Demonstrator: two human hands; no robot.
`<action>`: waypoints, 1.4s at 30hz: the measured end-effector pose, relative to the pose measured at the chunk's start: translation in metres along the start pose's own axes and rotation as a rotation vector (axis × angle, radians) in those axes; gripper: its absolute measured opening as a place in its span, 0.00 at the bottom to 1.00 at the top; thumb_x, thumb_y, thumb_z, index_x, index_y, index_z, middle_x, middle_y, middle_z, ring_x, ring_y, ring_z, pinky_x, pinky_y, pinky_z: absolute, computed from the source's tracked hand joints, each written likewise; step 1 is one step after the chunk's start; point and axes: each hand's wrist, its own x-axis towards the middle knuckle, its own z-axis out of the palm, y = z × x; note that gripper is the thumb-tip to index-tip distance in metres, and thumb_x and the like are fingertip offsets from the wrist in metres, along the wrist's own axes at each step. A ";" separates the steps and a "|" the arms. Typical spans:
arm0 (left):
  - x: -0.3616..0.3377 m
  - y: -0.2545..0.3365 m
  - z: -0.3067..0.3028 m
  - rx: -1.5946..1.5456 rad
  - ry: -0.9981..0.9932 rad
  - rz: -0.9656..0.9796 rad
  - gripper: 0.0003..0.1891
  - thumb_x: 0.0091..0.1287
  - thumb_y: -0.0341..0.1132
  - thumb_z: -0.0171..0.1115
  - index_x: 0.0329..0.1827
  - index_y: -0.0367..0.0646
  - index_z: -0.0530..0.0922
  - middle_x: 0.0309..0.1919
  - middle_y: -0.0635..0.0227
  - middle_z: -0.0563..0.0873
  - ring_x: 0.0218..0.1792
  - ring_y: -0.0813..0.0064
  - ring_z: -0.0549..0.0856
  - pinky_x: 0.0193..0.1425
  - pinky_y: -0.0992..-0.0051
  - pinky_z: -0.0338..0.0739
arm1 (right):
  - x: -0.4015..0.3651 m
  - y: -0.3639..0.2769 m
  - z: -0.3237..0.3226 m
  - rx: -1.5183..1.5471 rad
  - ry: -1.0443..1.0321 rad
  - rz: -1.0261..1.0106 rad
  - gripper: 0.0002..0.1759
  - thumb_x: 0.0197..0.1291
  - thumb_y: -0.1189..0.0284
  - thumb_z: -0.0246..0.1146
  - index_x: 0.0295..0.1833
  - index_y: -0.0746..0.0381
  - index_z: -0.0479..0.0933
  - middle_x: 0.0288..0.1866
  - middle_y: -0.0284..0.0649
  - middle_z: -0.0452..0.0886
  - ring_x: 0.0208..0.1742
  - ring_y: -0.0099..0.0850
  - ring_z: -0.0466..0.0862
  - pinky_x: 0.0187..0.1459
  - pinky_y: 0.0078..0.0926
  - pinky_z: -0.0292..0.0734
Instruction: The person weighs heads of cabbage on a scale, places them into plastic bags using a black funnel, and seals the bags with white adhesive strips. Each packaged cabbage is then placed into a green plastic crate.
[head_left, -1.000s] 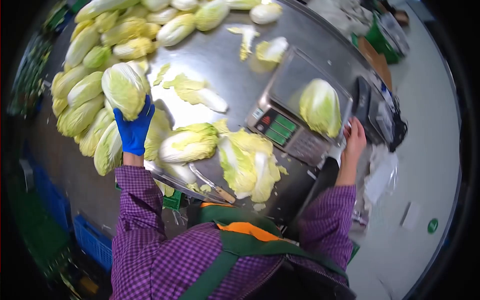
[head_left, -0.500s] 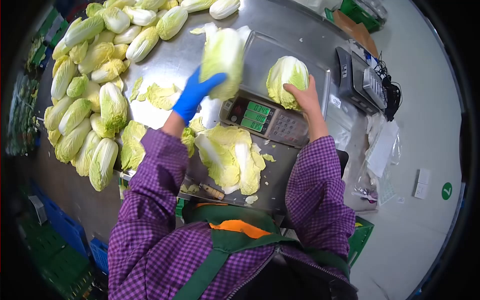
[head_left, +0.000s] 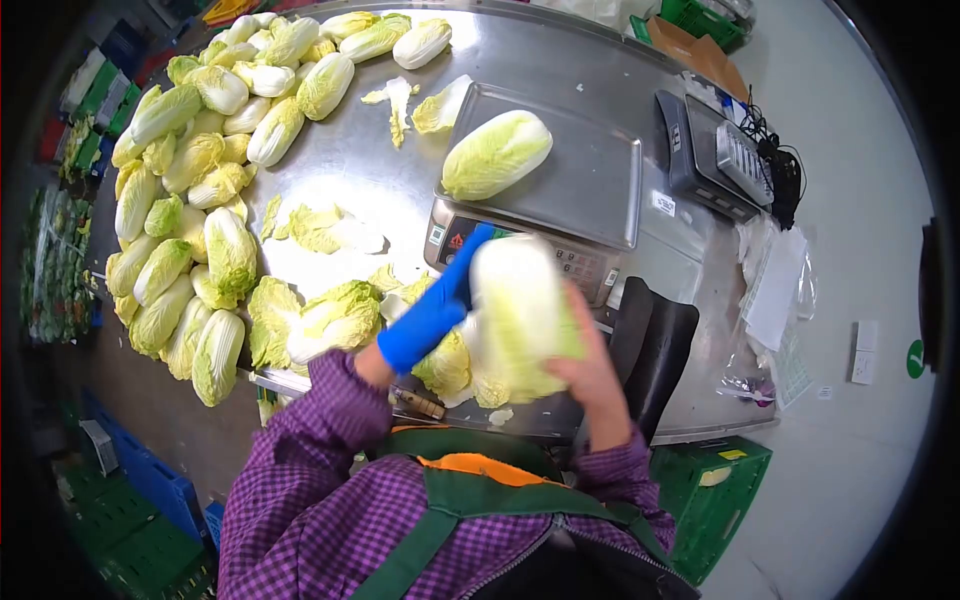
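A napa cabbage (head_left: 518, 318), slightly blurred, is held in front of the scale by my right hand (head_left: 588, 365), whose fingers wrap its lower right side. My left hand (head_left: 435, 318), in a blue glove, is beside the same cabbage on its left, fingers stretched out; whether it touches the cabbage is hard to see. Another napa cabbage (head_left: 497, 155) lies on the scale's metal tray (head_left: 590, 190). The held cabbage and my left hand cover much of the scale's panel (head_left: 450, 238). Loose outer leaves (head_left: 340, 318) lie near my left wrist.
Many napa cabbages (head_left: 190, 200) are heaped along the table's left side. A knife handle (head_left: 418, 403) shows at the front edge. Right of the scale stand a second device (head_left: 710, 155) with cables, a black curved object (head_left: 650, 345) and plastic bags (head_left: 765, 300). A green crate (head_left: 710, 500) stands below.
My left hand has let go of its cabbage on the scale tray and moved down toward me. My right hand has lifted the other cabbage off the tray and brought it closer to my body.
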 end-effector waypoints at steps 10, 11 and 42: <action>-0.133 -0.037 -0.085 1.069 0.320 -0.428 0.58 0.43 0.51 0.78 0.73 0.37 0.51 0.63 0.49 0.71 0.62 0.57 0.73 0.65 0.63 0.68 | -0.038 0.047 0.037 -0.867 -0.345 0.011 0.37 0.53 0.66 0.67 0.67 0.66 0.63 0.65 0.50 0.68 0.62 0.45 0.72 0.61 0.34 0.68; -0.136 -0.036 -0.086 1.178 0.294 -0.435 0.60 0.41 0.52 0.78 0.73 0.38 0.50 0.63 0.48 0.70 0.62 0.56 0.73 0.65 0.62 0.68 | -0.045 0.044 0.025 -0.817 -0.197 0.042 0.33 0.53 0.68 0.66 0.64 0.65 0.66 0.61 0.47 0.71 0.57 0.42 0.76 0.57 0.33 0.71; 0.090 0.052 0.086 1.454 -0.681 0.577 0.47 0.44 0.41 0.75 0.71 0.50 0.62 0.65 0.60 0.70 0.63 0.57 0.71 0.65 0.60 0.65 | -0.074 -0.033 -0.076 0.032 0.334 -0.265 0.46 0.52 0.73 0.67 0.73 0.62 0.51 0.68 0.47 0.64 0.67 0.39 0.67 0.65 0.36 0.64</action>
